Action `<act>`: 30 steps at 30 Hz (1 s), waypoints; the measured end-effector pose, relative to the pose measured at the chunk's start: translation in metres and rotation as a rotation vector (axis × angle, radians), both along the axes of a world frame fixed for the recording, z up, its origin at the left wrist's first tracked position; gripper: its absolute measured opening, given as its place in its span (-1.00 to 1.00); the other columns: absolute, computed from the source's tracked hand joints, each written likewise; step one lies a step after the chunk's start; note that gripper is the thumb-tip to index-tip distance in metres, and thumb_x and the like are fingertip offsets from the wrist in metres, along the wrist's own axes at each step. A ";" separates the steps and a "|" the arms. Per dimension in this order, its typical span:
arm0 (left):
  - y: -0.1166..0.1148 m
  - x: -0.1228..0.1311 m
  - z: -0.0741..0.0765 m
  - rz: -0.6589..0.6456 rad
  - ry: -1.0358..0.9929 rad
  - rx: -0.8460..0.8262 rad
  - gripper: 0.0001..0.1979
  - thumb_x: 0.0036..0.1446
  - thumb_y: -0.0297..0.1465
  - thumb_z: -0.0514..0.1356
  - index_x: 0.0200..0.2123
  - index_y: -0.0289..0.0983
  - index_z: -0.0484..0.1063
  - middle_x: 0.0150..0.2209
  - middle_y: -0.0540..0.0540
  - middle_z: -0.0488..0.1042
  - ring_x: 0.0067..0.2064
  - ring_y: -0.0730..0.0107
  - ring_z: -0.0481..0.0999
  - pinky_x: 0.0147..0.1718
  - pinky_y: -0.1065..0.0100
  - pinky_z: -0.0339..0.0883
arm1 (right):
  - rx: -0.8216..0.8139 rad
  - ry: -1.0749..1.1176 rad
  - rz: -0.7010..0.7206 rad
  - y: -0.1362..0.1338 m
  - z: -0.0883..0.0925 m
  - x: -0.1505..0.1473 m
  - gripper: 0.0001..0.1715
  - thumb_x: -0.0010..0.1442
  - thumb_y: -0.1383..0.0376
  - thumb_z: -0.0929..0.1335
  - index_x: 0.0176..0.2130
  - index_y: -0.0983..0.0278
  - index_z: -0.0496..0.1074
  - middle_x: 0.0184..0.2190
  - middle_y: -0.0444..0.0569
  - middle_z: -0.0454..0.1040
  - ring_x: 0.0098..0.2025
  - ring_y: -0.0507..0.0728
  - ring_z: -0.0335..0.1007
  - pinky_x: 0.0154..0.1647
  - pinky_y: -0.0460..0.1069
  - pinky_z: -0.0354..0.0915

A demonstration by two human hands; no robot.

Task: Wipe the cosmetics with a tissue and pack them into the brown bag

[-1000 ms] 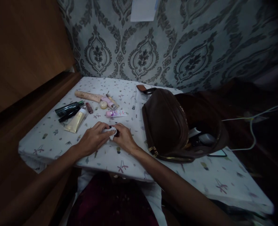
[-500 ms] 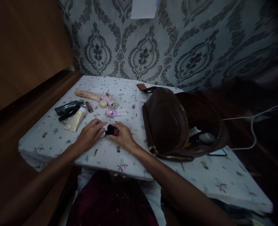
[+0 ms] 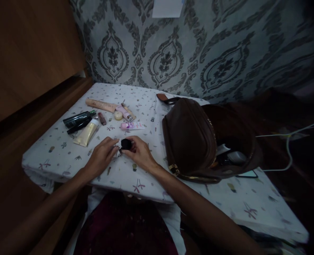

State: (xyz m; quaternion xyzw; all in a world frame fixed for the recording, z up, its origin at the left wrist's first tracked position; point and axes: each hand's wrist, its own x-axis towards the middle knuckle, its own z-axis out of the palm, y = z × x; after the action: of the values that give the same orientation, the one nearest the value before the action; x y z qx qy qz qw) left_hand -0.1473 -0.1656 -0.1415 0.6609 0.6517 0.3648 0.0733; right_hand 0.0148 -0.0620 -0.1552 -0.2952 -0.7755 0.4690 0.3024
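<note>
My two hands meet at the near middle of a table covered with a white flower-print cloth. My right hand is closed on a small black round object, held up at its fingertips. My left hand has its fingers curled against a bit of white tissue pressed to the left side of that object. Both forearms reach in from the bottom of the view.
Several cosmetic tubes and bottles lie at the table's left: dark bottles, a cream tube, a pink tube. An open brown leather bag sits at the right. Patterned wall behind, wooden panel left, white cable right.
The white tissue covered the black object a second ago; now the object is uncovered and raised in my right fingers, the tissue drawn to its left. My view shifted slightly.
</note>
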 end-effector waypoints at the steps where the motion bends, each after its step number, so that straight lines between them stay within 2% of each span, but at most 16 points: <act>1: -0.001 0.003 0.000 0.012 0.014 0.018 -0.69 0.36 -0.30 0.03 0.05 -0.23 0.44 -0.23 -0.09 0.43 -0.20 0.27 0.48 -0.18 0.29 0.39 | -0.035 0.014 0.001 0.000 0.000 0.000 -0.55 0.03 0.27 0.48 -0.05 0.25 0.43 -0.27 -0.10 0.46 -0.34 0.06 0.36 -0.27 -0.02 0.34; 3: -0.003 0.007 0.000 0.021 0.056 0.060 -0.68 0.36 -0.34 0.03 0.10 -0.22 0.42 -0.21 -0.10 0.43 -0.17 0.28 0.47 -0.17 0.30 0.39 | -0.088 0.040 0.007 0.000 0.000 -0.001 -0.53 0.04 0.25 0.47 -0.04 0.26 0.41 -0.27 -0.10 0.48 -0.35 0.06 0.37 -0.30 -0.02 0.34; 7: -0.004 0.009 -0.002 0.005 0.147 0.144 -0.67 0.36 -0.41 0.03 0.13 -0.23 0.39 -0.17 -0.11 0.42 -0.13 0.27 0.46 -0.16 0.29 0.39 | -0.089 0.081 0.006 0.002 0.000 0.000 -0.43 0.03 0.27 0.46 0.06 0.24 0.39 -0.11 -0.01 0.48 -0.28 0.08 0.41 -0.26 -0.01 0.36; 13: -0.008 0.005 -0.002 -0.063 0.197 0.251 -0.63 0.36 -0.48 0.03 0.19 -0.15 0.34 -0.15 -0.10 0.41 -0.13 0.33 0.45 -0.20 0.33 0.40 | -0.180 0.148 0.083 0.004 0.000 0.002 -0.50 -0.04 0.32 0.47 -0.05 0.21 0.44 -0.15 -0.06 0.41 -0.26 0.07 0.39 -0.24 -0.01 0.37; 16: -0.011 0.006 0.002 -0.107 0.240 0.269 -0.61 0.35 -0.50 0.04 0.20 -0.14 0.32 -0.14 -0.11 0.42 -0.13 0.33 0.45 -0.21 0.33 0.40 | -0.200 0.152 0.139 0.008 0.003 0.005 -0.49 -0.06 0.35 0.49 -0.05 0.19 0.48 -0.14 -0.09 0.34 -0.36 -0.01 0.33 -0.31 -0.05 0.33; 20: -0.014 0.011 0.005 -0.108 0.299 0.278 -0.58 0.34 -0.51 0.05 0.22 -0.15 0.31 -0.15 -0.12 0.43 -0.15 0.31 0.44 -0.22 0.31 0.41 | -0.137 0.067 0.171 0.012 0.010 0.010 -0.47 -0.04 0.38 0.48 -0.02 0.17 0.52 -0.19 -0.13 0.34 -0.44 -0.06 0.24 -0.36 -0.07 0.28; 26: -0.006 0.011 0.013 -0.141 0.309 0.204 -0.61 0.34 -0.49 0.03 0.18 -0.15 0.36 -0.14 -0.14 0.42 -0.12 0.27 0.42 -0.21 0.29 0.39 | -0.103 0.090 0.137 0.014 0.012 0.013 -0.54 -0.03 0.38 0.49 -0.07 0.20 0.55 -0.22 -0.13 0.40 -0.41 -0.03 0.26 -0.34 -0.07 0.27; 27: -0.002 0.009 0.015 -0.151 0.272 0.178 -0.63 0.34 -0.47 0.02 0.16 -0.16 0.38 -0.14 -0.13 0.41 -0.13 0.28 0.43 -0.20 0.29 0.38 | -0.121 0.099 0.141 0.014 0.011 0.013 -0.50 -0.03 0.35 0.51 -0.04 0.19 0.54 -0.20 -0.13 0.42 -0.42 -0.04 0.24 -0.35 -0.07 0.27; 30: 0.010 -0.001 0.019 -0.175 0.111 0.040 -0.68 0.36 -0.41 0.01 0.07 -0.21 0.45 -0.21 -0.09 0.40 -0.18 0.31 0.44 -0.18 0.29 0.35 | -0.196 0.127 0.173 0.018 0.008 0.014 -0.25 -0.08 0.29 0.55 0.12 0.14 0.43 -0.13 -0.12 0.46 -0.45 -0.05 0.22 -0.40 -0.08 0.25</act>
State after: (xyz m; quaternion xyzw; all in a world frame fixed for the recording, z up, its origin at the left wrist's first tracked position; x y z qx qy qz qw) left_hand -0.1482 -0.1554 -0.1222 0.7358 0.5872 0.3329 0.0557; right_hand 0.0289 -0.0443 -0.1471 -0.2253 -0.7278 0.5846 0.2789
